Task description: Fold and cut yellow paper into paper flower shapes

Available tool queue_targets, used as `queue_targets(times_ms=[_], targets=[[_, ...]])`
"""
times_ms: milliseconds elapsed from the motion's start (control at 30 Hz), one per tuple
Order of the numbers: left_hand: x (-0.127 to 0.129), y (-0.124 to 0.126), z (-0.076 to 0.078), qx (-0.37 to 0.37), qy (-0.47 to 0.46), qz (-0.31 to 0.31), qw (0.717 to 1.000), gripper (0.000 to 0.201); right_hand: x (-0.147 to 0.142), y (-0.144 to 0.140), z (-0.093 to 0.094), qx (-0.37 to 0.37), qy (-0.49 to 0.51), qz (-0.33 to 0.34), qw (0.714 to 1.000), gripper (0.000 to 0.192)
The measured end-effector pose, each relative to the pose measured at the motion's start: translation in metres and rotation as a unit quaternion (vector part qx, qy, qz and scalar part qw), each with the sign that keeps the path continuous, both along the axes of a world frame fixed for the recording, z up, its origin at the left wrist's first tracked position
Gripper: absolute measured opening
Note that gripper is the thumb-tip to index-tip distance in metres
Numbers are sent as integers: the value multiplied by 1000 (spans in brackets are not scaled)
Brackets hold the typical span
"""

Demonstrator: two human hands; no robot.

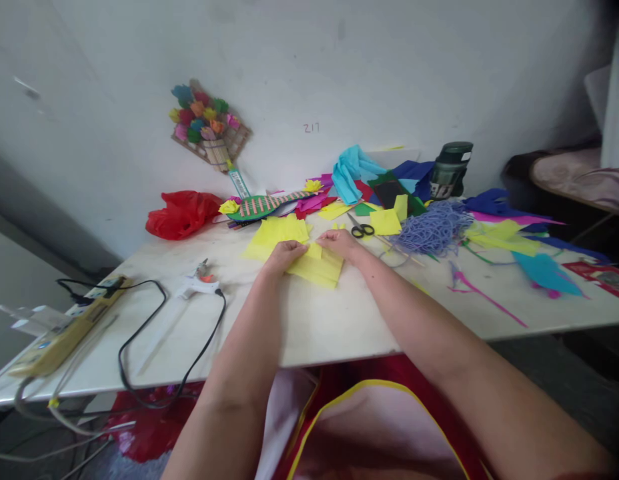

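Observation:
Between my two hands is a piece of yellow crepe paper (pixel 317 268), lying low over the table. My left hand (pixel 285 255) pinches its left side with thumb and fingers. On its upper right edge, my right hand (pixel 339 243) is closed in a pinch too. Another yellow sheet (pixel 277 231) lies flat just beyond my left hand. Black-handled scissors (pixel 362 231) rest a little past my right hand, beside some small yellow paper pieces (pixel 386 221).
A white glue gun (pixel 199 285) with a black cord lies left, near a power strip (pixel 64 333). Red plastic (pixel 182 215), a green decorated craft piece (pixel 269 205), coloured paper (pixel 354 173), purple shredded strands (pixel 432 228) and a dark bottle (pixel 450 171) line the back.

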State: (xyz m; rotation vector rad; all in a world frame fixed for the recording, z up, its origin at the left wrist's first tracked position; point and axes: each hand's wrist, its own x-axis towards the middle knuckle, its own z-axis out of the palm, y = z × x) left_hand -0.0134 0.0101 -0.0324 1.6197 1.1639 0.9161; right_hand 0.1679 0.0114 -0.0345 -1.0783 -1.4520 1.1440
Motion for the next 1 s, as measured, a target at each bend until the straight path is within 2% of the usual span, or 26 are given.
queue_targets(times_ms=[233,400,533,833,1000], targets=[[0,0,0,-16,12,-15,1000,37,2,-1,1,29,-37,-9,999,26],[-1,-2,1,-21,-4,-48,999,35,4,0,0,39,-43,-2,998,29],[2,-7,3,-30,-18,-38,999,35,3,2,-3,49,-60,-5,997,26],[12,-13,6,33,-30,-27,999,33,0,3,-5,73,-86,12,994,28],[13,-11,6,72,-5,-25,997,32,1,4,-4,94,-101,15,990,28]])
